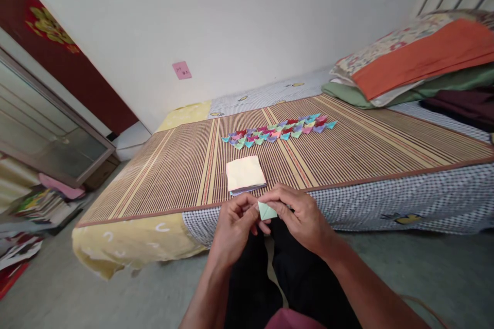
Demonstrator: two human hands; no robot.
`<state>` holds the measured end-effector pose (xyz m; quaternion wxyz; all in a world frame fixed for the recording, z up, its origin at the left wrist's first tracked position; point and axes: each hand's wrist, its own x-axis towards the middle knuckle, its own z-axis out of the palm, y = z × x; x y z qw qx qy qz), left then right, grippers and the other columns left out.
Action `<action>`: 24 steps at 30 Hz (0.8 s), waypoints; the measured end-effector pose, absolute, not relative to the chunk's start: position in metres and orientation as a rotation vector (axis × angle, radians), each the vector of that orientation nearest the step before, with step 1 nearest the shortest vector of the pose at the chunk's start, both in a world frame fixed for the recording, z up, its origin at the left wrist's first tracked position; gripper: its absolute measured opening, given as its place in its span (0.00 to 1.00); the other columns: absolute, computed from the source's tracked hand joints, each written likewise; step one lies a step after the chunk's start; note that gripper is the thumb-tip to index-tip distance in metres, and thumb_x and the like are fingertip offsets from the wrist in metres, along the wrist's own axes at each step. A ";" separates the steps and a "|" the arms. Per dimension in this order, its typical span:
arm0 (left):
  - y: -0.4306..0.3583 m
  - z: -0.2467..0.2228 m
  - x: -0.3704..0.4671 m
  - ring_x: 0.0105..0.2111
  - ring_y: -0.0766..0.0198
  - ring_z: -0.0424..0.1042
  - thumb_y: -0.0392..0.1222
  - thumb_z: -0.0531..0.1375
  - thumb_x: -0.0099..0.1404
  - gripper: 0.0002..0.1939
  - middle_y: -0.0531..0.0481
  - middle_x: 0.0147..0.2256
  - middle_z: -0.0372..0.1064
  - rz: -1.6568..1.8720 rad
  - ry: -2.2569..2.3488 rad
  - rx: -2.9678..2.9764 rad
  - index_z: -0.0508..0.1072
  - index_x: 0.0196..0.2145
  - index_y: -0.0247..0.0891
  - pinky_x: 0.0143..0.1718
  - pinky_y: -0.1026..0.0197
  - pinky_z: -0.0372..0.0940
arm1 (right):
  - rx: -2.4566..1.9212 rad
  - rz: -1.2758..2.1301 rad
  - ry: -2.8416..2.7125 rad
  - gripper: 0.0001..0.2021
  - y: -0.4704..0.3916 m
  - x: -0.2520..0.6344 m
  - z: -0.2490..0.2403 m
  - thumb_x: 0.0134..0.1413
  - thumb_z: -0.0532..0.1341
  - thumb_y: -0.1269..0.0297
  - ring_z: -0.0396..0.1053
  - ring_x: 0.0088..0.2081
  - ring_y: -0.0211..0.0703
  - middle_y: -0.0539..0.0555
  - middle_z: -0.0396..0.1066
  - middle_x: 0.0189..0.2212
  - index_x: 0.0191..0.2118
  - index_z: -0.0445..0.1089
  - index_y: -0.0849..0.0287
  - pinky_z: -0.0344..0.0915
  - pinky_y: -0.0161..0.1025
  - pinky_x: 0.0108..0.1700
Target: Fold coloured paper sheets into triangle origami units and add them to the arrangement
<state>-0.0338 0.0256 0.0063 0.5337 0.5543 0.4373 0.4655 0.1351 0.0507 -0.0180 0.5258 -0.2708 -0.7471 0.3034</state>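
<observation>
A small piece of folded pale green paper (267, 211) is pinched between both my hands, over my lap by the bed's front edge. My left hand (240, 226) grips its left side with thumb and fingers. From the right, my right hand (299, 216) closes thumb and forefinger on its upper right part. A diagonal crease or fold edge shows on the paper. Just beyond my hands lies a stack of square paper sheets (246, 174), cream on top. Further back, several small folded paper boats (278, 131) in many colours stand in close rows.
A striped bamboo mat (173, 164) covers the bed. Pillows and folded cloths, one orange (428, 56), are piled at the back right. A pink note (181, 70) is on the wall. Books (40, 204) lie stacked at the far left.
</observation>
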 end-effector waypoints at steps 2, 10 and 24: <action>0.026 0.006 -0.036 0.18 0.67 0.72 0.44 0.61 0.68 0.10 0.51 0.25 0.74 1.098 1.034 1.342 0.73 0.31 0.36 0.21 0.67 0.58 | -0.613 0.670 -1.825 0.09 0.051 0.136 -0.020 0.69 0.56 0.71 0.74 0.40 0.41 0.53 0.74 0.37 0.45 0.74 0.56 0.67 0.37 0.44; 0.018 0.016 -0.036 0.27 0.66 0.71 0.37 0.56 0.72 0.11 0.52 0.27 0.71 1.018 1.253 1.980 0.75 0.32 0.37 0.30 0.64 0.60 | -0.745 1.094 -1.546 0.08 0.042 0.132 -0.018 0.67 0.61 0.62 0.69 0.28 0.37 0.47 0.69 0.26 0.35 0.70 0.57 0.64 0.33 0.30; 0.013 0.015 -0.029 0.22 0.67 0.71 0.42 0.57 0.72 0.11 0.54 0.23 0.69 1.041 1.232 1.681 0.72 0.31 0.37 0.25 0.65 0.60 | -0.790 0.922 -1.616 0.10 0.044 0.129 -0.018 0.66 0.60 0.64 0.64 0.28 0.36 0.47 0.65 0.25 0.31 0.68 0.57 0.59 0.34 0.31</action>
